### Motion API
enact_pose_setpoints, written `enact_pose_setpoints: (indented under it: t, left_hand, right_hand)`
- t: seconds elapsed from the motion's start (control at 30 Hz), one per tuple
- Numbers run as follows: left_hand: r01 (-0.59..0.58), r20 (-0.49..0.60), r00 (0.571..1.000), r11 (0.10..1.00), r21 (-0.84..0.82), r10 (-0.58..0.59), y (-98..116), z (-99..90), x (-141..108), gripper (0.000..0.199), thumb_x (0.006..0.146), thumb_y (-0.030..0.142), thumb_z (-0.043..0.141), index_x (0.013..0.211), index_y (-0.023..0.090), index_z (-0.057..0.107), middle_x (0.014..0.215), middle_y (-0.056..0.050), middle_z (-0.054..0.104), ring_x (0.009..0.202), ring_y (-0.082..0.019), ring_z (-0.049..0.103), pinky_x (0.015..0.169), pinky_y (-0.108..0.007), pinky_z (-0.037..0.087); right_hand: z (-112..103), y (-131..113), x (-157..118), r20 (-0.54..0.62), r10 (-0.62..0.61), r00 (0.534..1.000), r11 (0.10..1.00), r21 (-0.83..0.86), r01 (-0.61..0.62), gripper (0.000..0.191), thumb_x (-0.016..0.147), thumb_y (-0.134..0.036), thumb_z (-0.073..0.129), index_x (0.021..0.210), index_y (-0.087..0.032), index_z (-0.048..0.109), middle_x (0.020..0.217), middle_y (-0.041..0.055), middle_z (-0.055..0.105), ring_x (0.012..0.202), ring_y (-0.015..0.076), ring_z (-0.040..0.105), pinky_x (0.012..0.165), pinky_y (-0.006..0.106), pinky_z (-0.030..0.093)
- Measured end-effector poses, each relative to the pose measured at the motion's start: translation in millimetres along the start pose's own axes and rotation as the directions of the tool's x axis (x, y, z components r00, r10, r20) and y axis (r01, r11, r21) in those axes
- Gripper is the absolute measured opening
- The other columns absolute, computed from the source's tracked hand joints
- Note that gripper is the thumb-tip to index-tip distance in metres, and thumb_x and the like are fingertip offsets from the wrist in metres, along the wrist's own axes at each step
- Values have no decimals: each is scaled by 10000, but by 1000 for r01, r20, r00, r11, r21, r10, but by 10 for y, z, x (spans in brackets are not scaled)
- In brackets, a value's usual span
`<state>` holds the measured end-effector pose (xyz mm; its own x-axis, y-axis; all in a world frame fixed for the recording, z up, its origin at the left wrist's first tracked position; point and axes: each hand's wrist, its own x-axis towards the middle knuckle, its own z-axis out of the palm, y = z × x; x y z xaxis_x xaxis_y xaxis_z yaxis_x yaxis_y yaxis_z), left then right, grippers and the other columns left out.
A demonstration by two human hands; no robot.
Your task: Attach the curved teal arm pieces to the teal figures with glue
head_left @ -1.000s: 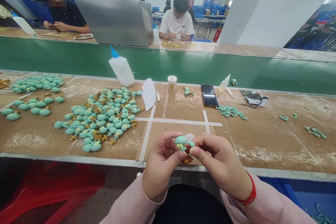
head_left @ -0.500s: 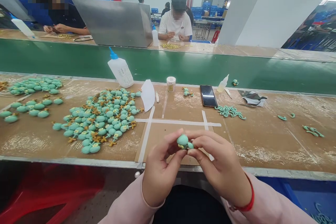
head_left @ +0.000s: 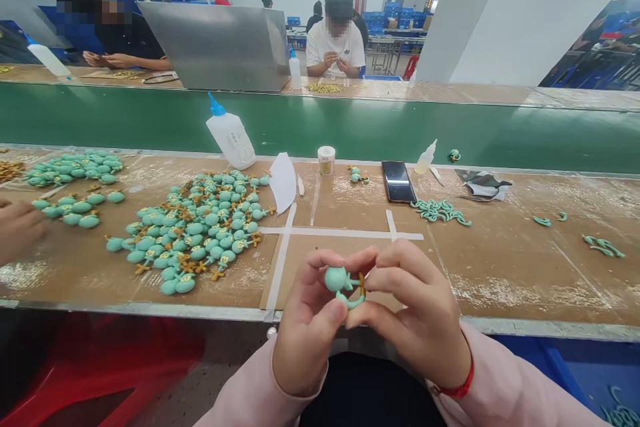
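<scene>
Both my hands meet over the front edge of the brown work surface, around a small green figure (head_left: 336, 279) with a round head and an orange-brown cross-shaped part at its right end. My left hand (head_left: 313, 320) pinches the head side between thumb and fingers. On the other side, my right hand (head_left: 417, 300) grips the cross-shaped end. A curved green piece (head_left: 351, 301) shows below the body, between my two thumbs. To the left lies a big pile of similar green figures (head_left: 200, 227). A heap of curved green pieces (head_left: 436, 211) sits to the right, below a phone.
Behind the surface's front area stand a glue bottle (head_left: 231, 138), a small round tub (head_left: 327, 161), a phone (head_left: 398, 181) and a small dropper bottle (head_left: 425, 157). Another person's hand (head_left: 19, 230) is at the far left. Two people work beyond the green belt (head_left: 350, 125).
The figure has been turned, so its cross-shaped end and the curved piece now show. Another person's hand has come in at the left edge.
</scene>
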<state>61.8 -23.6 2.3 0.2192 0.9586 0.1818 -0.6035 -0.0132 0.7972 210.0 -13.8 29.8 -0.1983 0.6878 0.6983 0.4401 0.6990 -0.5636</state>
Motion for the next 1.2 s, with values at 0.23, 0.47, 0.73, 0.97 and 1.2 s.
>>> enact_pose_setpoints:
  t: [0.23,0.47,0.73,0.97,1.2]
  left_hand:
    - [-95,138,987,993,65,85,58,-9,-107,242,909,330,614,1144,374,573,1387,-18,626,1327,-254,522,1085,-432,422]
    - [-106,169,982,990,98,88,71,-4,-128,251,931,348,569,1178,387,540,1412,-24,603,1418,-251,397,1160,-520,296]
    - [-86,193,978,995,59,73,93,23,-136,247,941,344,556,1185,381,544,1420,-28,596,1408,-227,413,1125,-454,384]
    - [-83,185,981,992,91,65,109,13,-149,241,936,358,560,1175,387,556,1404,-26,609,1406,-255,411,1115,-486,394]
    - [-89,195,977,996,32,81,107,36,-121,249,949,323,539,1192,376,552,1416,-25,598,1409,-245,408,1098,-474,421]
  right_hand:
    - [17,-50,-35,56,105,993,994,-3,-105,549,770,-713,571,889,-187,674,670,17,644,612,152,592,604,280,418]
    - [56,-150,-36,-78,31,996,997,-75,-37,461,900,-599,539,727,-175,588,573,-2,557,519,118,488,527,260,348]
    - [64,-197,-44,-101,35,994,996,-83,-43,435,925,-545,542,703,-173,571,562,-1,539,524,120,473,528,260,343]
    - [65,-213,-63,-83,44,996,995,-82,-51,448,859,-609,578,760,-173,616,588,9,583,544,140,531,547,280,367]
    - [63,-212,-57,-78,47,996,995,-82,-53,459,862,-613,563,790,-168,647,581,14,593,535,143,542,542,282,373]
